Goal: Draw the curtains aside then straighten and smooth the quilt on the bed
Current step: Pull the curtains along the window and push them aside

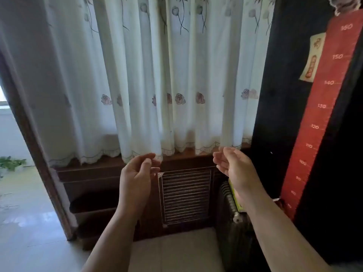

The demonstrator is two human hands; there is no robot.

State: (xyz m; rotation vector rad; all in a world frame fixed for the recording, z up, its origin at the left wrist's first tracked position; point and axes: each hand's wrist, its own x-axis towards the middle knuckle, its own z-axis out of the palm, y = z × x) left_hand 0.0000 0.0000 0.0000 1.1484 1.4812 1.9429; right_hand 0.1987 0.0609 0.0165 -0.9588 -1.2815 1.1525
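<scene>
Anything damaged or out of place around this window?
Only a small thing: the white edging of the grille below the curtain looks frayed at its top-left corner. The curtain hangs evenly, not yet drawn.

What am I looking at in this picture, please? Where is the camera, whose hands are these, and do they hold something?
There is no machine here. A person wears one wide-angle camera on the head, so the single picture looks forward and down at that person's own arms. The left hand and the right hand are raised, fingers loosely curled, just under the hem of a thin white curtain embroidered with roses. Neither hand holds anything yet. The curtain hangs across the window, above a dark wooden cabinet with a slatted panel. On the right hangs a red height chart. No quilt can be made out.
</scene>
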